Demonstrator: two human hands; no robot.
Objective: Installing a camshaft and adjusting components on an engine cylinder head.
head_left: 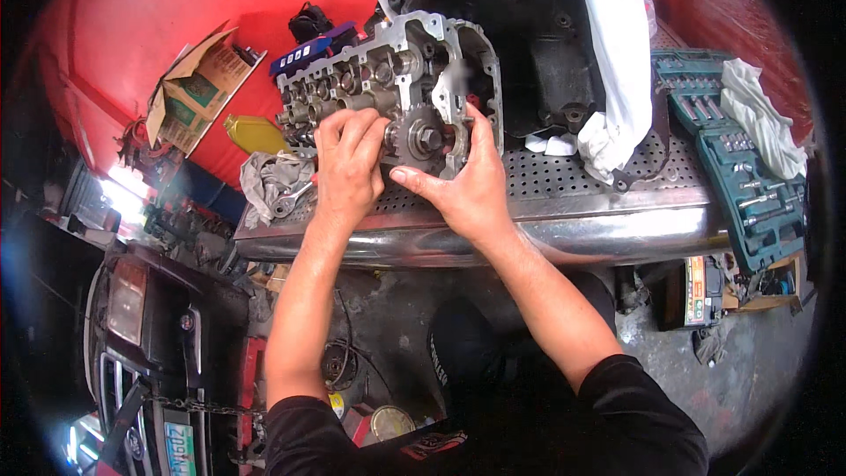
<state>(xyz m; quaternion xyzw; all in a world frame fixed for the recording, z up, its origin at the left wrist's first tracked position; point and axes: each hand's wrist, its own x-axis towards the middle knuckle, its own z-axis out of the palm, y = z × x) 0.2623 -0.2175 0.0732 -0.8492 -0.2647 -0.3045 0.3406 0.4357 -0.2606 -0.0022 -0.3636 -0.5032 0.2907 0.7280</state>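
Flanking a toothed gear, left hand curls, right hand arches with thumb apart, both grips unclear.

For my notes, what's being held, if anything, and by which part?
Can't tell: the right hand has its thumb by the lower rim of the toothed gear; left hand, grip hidden.

Car repair workshop, cylinder head on metal bench, socket set, black vehicle
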